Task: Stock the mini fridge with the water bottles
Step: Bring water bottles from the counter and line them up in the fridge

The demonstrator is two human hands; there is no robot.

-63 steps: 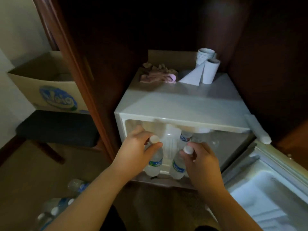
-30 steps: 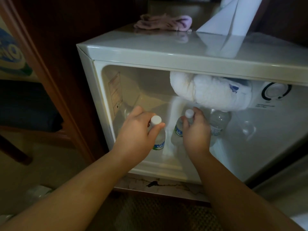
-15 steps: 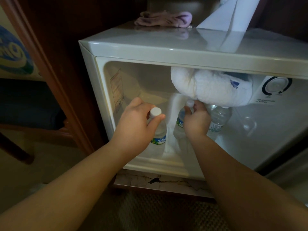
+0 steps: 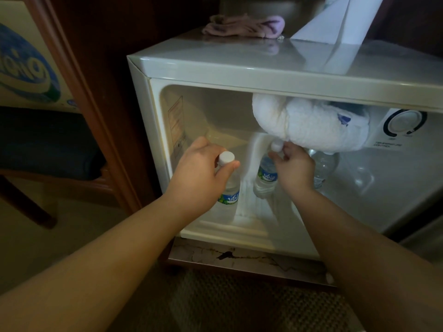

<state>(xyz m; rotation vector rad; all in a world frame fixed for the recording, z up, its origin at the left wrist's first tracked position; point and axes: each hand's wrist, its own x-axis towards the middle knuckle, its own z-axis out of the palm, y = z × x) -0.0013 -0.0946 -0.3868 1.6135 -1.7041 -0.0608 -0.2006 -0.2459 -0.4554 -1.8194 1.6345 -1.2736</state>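
Nearest to us, our left hand [image 4: 201,174] grips the neck of a water bottle [image 4: 229,188], thumb and fingers curled just under its white cap, and the bottle stands upright at the front left of the open mini fridge [image 4: 239,70]. A little deeper in, our right hand [image 4: 293,167] pinches the cap end of a second bottle [image 4: 266,176], which tilts slightly and sits just right of the first, its cap close beneath a thick lump of frost [image 4: 309,125] hanging from the fridge ceiling. Behind our right hand a third bottle [image 4: 323,167] stands further back, partly hidden. To the right of the frost we see the round temperature dial [image 4: 405,122]. On top of the fridge lie a crumpled pink cloth [image 4: 244,26] and a white paper roll [image 4: 335,22]. Off to the left, past the dark wooden frame [image 4: 79,92], a cardboard box [image 4: 26,68] with a blue logo rests on a dark seat [image 4: 43,142].
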